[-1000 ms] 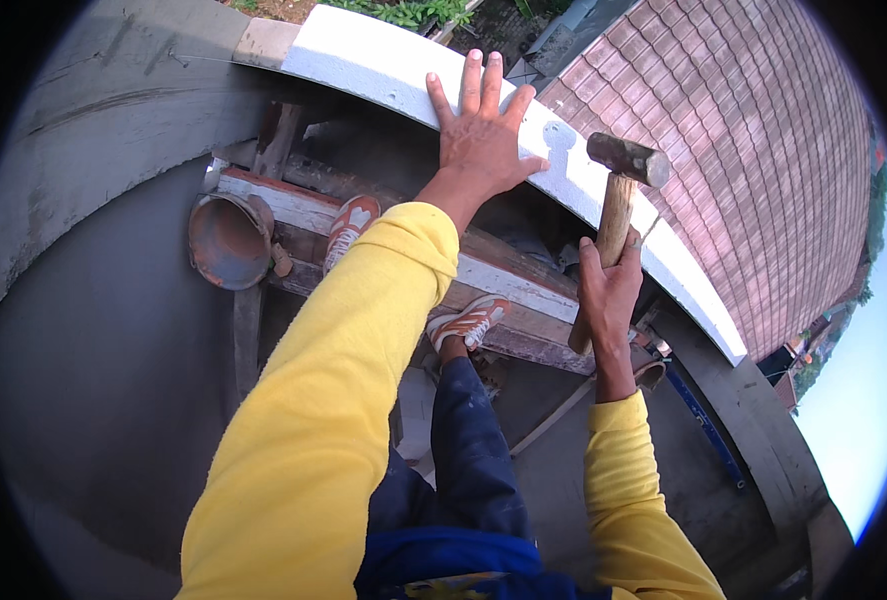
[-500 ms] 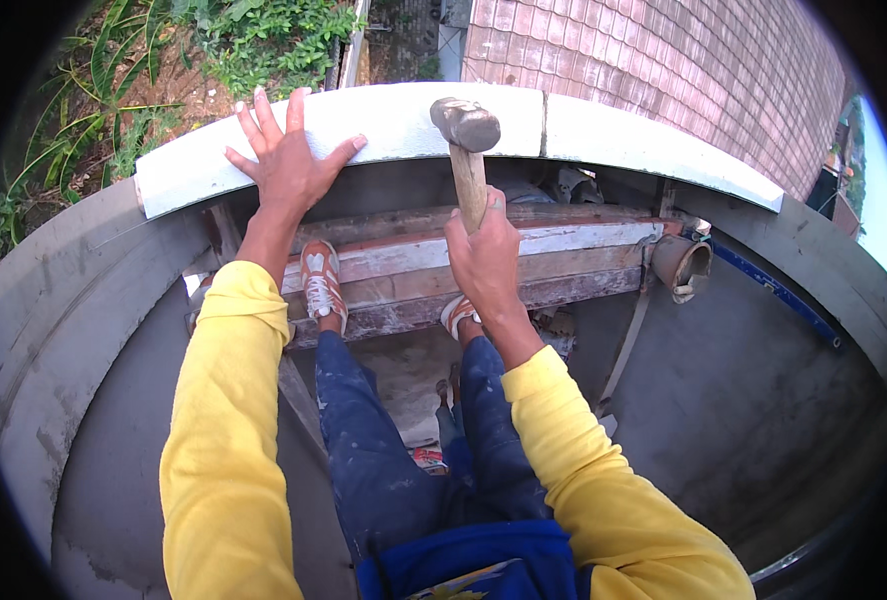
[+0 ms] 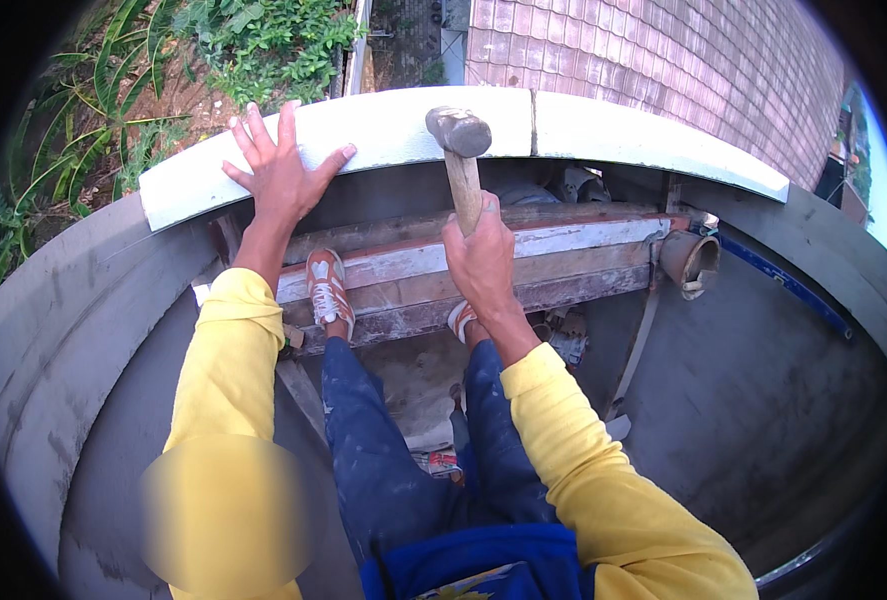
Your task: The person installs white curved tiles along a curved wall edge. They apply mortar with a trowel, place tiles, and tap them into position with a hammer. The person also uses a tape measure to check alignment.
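Observation:
My left hand (image 3: 281, 178) rests on a long white slab (image 3: 403, 125) along the top of the curved wall, fingers spread and thumb out. My right hand (image 3: 480, 255) is wrapped around the wooden handle of a club hammer (image 3: 458, 132). Its grey, worn metal head overlaps the slab in the view, to the right of my left hand; I cannot tell whether it touches. A second white slab (image 3: 653, 140) continues to the right, with a narrow dark joint between the two.
My feet stand on wooden planks (image 3: 533, 268) below the wall top. At their right end are a round bucket (image 3: 688, 262) and a blue spirit level (image 3: 788, 282) along the wall. Beyond the slabs lie a tiled roof (image 3: 653, 55) and green plants (image 3: 273, 45).
The hammer head has shifted slightly left and a little lower in the view, with my right hand still around the handle. My left hand stays spread on the slab.

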Action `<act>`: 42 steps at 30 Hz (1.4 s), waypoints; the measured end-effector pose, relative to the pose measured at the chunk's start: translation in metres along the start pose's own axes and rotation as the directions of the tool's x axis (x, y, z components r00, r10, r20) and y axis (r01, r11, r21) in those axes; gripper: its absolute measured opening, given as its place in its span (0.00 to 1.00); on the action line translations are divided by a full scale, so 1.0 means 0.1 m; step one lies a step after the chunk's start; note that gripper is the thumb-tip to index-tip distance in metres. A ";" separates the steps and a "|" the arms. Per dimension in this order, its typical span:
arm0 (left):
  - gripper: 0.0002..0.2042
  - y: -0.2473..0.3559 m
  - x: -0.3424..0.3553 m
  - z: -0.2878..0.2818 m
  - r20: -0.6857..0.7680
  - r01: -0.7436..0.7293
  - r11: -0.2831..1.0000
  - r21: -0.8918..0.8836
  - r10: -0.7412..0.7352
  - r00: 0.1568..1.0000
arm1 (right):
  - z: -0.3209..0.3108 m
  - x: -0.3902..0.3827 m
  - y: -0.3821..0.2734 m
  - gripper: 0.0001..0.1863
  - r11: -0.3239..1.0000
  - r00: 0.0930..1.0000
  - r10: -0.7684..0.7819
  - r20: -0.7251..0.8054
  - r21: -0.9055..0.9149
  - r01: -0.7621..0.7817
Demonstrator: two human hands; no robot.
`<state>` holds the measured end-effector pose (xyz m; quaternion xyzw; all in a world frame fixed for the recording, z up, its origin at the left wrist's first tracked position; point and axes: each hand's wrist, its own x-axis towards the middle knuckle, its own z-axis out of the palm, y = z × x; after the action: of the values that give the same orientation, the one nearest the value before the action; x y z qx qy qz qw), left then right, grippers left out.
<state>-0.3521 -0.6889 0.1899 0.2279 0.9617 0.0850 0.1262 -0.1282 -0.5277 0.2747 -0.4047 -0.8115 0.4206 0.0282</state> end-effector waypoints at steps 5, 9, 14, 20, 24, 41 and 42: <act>0.57 0.01 0.05 -0.02 0.007 -0.004 1.000 0.000 0.004 1.000 | -0.03 0.04 0.03 0.20 0.998 0.996 0.041 0.083 -0.059 -0.036; 0.55 0.04 0.01 -0.01 -0.037 -0.022 1.000 0.011 0.023 0.999 | -0.24 -0.57 0.20 0.20 0.999 0.992 -0.008 0.130 0.034 0.004; 0.52 0.17 -0.21 -0.05 -0.201 -0.294 0.955 0.037 0.295 0.934 | -0.51 -1.63 0.71 0.21 0.974 0.903 0.207 0.376 0.012 -0.228; 0.32 0.29 -0.29 -0.15 -0.159 -0.491 0.837 0.242 0.533 0.831 | -0.77 -2.25 1.13 0.23 0.906 0.752 0.376 0.541 -0.044 -0.421; 0.25 0.29 -0.23 -0.33 -0.169 -0.532 0.845 0.043 0.532 0.830 | -0.80 -2.30 1.23 0.24 0.897 0.780 0.396 0.484 -0.021 -0.442; 0.58 0.62 -0.02 -0.10 0.085 0.041 0.999 0.001 -0.041 0.996 | -0.58 -0.65 0.76 0.24 0.967 0.994 -0.091 0.066 0.244 0.072; 0.58 0.65 -0.02 -0.06 0.081 0.029 1.000 -0.009 -0.029 0.996 | -0.58 -0.50 0.66 0.24 0.962 0.991 -0.126 0.037 0.247 0.113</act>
<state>-0.3247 -0.6332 0.2104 0.2166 0.9586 0.0790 0.1673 -0.0302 -0.5026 0.2802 -0.3373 -0.7770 0.5252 0.0819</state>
